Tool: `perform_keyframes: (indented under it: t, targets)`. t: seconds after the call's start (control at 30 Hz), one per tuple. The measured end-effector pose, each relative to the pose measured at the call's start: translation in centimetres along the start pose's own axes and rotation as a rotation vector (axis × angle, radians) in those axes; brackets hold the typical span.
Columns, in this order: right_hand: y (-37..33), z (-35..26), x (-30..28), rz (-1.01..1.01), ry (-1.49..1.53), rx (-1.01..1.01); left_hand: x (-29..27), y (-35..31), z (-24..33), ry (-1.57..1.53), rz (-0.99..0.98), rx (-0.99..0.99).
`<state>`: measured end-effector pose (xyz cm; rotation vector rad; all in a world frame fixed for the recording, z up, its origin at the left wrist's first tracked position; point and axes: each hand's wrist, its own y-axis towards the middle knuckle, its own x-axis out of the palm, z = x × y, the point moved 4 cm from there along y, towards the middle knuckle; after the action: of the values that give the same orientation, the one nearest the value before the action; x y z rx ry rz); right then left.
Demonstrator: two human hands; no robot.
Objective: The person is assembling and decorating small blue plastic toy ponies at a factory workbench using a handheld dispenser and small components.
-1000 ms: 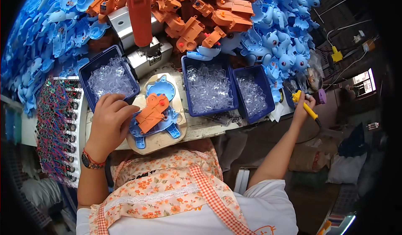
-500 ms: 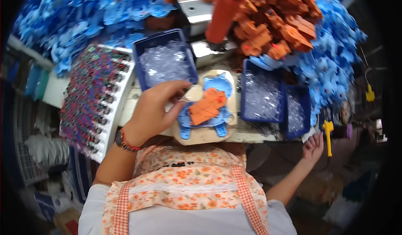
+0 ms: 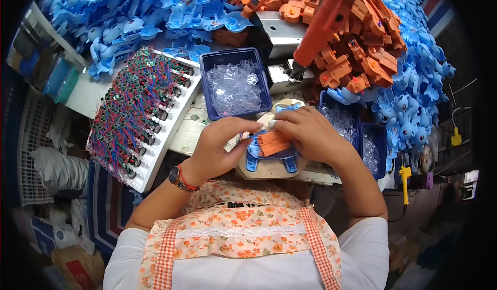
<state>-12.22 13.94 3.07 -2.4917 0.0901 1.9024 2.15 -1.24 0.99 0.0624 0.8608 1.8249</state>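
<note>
A light wooden fixture (image 3: 249,174) at the bench's front edge holds a blue plastic toy shell (image 3: 252,165) with two legs toward me. On the shell lies an orange plastic housing (image 3: 274,143). My left hand (image 3: 220,145) is at its left side, thumb and forefinger pinched close together; whatever they hold is too small to name. From the right, my right hand (image 3: 313,135) bends over the far side of the housing and covers part of the shell. Its fingertips are drawn together near the left fingertips, and what lies under them is hidden.
A blue bin (image 3: 203,91) of clear plastic pieces stands behind my left hand; two more bins sit at right. A white foam tray (image 3: 150,173) carries wired boards. Blue shells (image 3: 140,16) and orange housings (image 3: 336,67) heap behind. A red tool (image 3: 323,28) hangs above.
My right hand has come from beside the yellow tool at far right to the orange housing. My left hand stays at the fixture, its fingers closer together. The view has shifted.
</note>
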Motion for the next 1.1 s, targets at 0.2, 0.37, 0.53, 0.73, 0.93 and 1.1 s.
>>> perform_keyframes:
  t: [0.2, 0.37, 0.53, 0.73, 0.93, 1.1]
  targets:
    - [0.6, -4.7, -3.9, 0.056, -0.335, -0.19, -2.1, -4.9, -1.3, -0.364, 0.413, -0.203]
    - [-0.8, -7.7, -6.0, 0.358, -0.705, -0.433, 0.6, -7.7, -2.9, -0.874, -0.275, -0.932]
    - [-2.4, -9.8, -5.8, 0.438, -0.717, -0.525, 2.3, -6.5, -1.9, -1.304, 0.081, -0.801]
    - [-4.7, -7.5, -1.0, 0.399, -0.447, -0.321, 1.1, -5.3, -2.4, -1.457, 0.148, -0.718]
    - [-6.4, -5.5, 3.7, 0.419, -0.229, -0.232, 1.3, -4.2, -2.9, -1.165, 0.211, -0.745]
    - [-6.6, -4.7, 4.1, 0.387, -0.26, -0.303, 1.5, -3.1, -2.9, -0.986, 0.208, -0.757]
